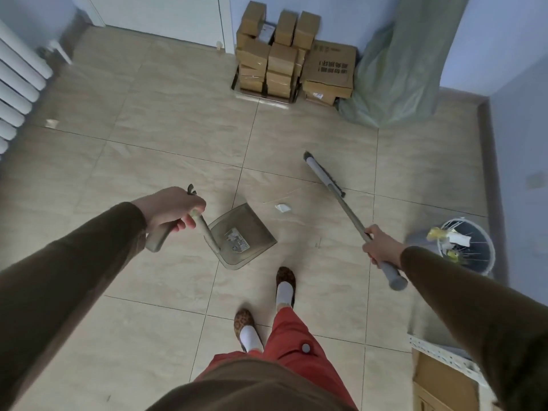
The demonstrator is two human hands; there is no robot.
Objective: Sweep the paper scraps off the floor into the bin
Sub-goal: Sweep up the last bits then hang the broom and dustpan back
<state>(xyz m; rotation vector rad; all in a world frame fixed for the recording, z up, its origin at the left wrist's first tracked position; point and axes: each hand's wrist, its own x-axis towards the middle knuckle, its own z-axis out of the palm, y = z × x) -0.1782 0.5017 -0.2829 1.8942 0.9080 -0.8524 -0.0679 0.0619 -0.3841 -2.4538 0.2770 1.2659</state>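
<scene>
My left hand grips the handle of a grey translucent dustpan, whose pan rests on the tiled floor in front of my feet. My right hand holds the long grey broom by its handle; the brush head lies on the floor up and to the right of the pan. A white paper scrap lies on the tile between the pan's far edge and the brush head. Another scrap sits far left near the radiator. The grey bin, with paper inside, stands at the right.
Stacked cardboard boxes and a green plastic-covered object stand against the far wall. A white radiator lines the left wall. A metal shelf with a cardboard box is at the lower right.
</scene>
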